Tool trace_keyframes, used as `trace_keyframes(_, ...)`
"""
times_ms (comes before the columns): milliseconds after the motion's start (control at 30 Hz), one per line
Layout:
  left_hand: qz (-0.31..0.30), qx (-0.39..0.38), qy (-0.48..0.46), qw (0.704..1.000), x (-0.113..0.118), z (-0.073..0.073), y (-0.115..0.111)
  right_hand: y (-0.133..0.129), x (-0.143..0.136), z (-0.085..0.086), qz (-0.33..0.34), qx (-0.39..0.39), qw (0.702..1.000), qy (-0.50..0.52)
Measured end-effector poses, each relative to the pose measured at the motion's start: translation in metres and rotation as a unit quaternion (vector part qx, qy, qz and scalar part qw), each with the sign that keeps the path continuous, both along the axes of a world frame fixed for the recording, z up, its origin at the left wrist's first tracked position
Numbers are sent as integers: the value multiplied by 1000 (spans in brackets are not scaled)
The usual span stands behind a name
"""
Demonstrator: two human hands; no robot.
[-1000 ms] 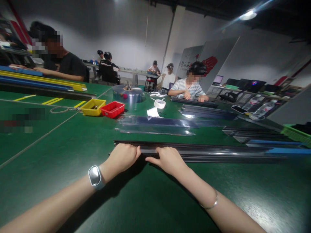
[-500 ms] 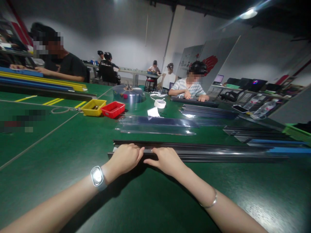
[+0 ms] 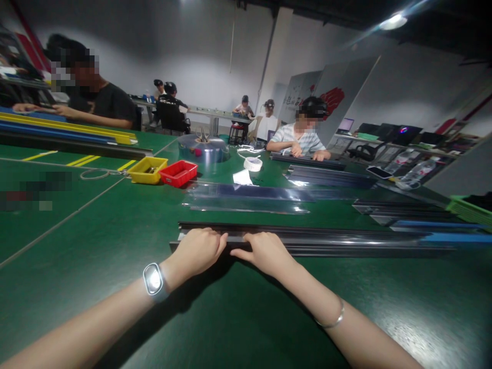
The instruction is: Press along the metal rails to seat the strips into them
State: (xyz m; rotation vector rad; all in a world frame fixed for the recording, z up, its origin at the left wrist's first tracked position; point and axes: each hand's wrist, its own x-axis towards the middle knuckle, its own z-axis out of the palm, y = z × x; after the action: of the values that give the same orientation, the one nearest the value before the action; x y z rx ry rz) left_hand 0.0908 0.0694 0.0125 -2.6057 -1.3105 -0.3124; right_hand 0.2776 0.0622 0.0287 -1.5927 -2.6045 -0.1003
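A long black channel-shaped strip lies crosswise on the green table, with a shiny clear film along its middle. Near its left end my left hand is closed over the strip, knuckles up, with a watch on the wrist. Just to the right, my right hand grips the same strip, its thumb along the near edge and its fingers over the top. A small gap separates the two hands. The fingertips of both are partly hidden behind the strip and the hands themselves.
Beyond the strip lie clear plastic sheets, a tape roll, a yellow bin and a red bin. A film coil stands farther back. More strips lie at right. A co-worker handles another strip across the table.
My right hand has slid very slightly to the right along the strip. The left hand keeps its place on it.
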Motion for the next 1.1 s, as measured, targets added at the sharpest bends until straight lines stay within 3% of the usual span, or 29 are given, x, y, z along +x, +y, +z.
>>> trace_keyframes(767, 15, -2, -2, 1000, 1, 1, -2, -3, 2, 1, -54, 44, 997, -36)
trace_keyframes(1100, 3, -1, -5, 1000, 0, 1, -1, -4, 1, 4, -55, 29, 997, -36)
